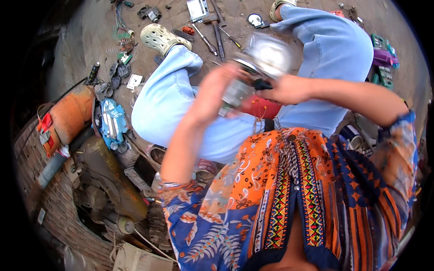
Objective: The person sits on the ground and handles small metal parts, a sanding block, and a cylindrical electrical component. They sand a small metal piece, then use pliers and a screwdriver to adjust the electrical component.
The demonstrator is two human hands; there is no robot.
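Motion smears both my hands over my lap. My left hand (pixel 221 83) is curled at the side of a silver metal device (pixel 271 54) with a shiny, glass-like face, its kind blurred. Closed fingers of my right hand (pixel 291 89) grip a short black handle (pixel 262 84) against the device's near side; whatever tip it has is hidden. Under the hands, a red surface (pixel 260 107) shows between my legs in pale blue jeans (pixel 167 113).
Ahead on the ground lie a hammer (pixel 219 43), a screwdriver (pixel 205 40) and a silver boxy part (pixel 197 10). Green circuit boards (pixel 384 74) lie at the right. An orange cylinder (pixel 70 113), a blue bag (pixel 112 119) and rusty machinery (pixel 108 180) crowd the left.
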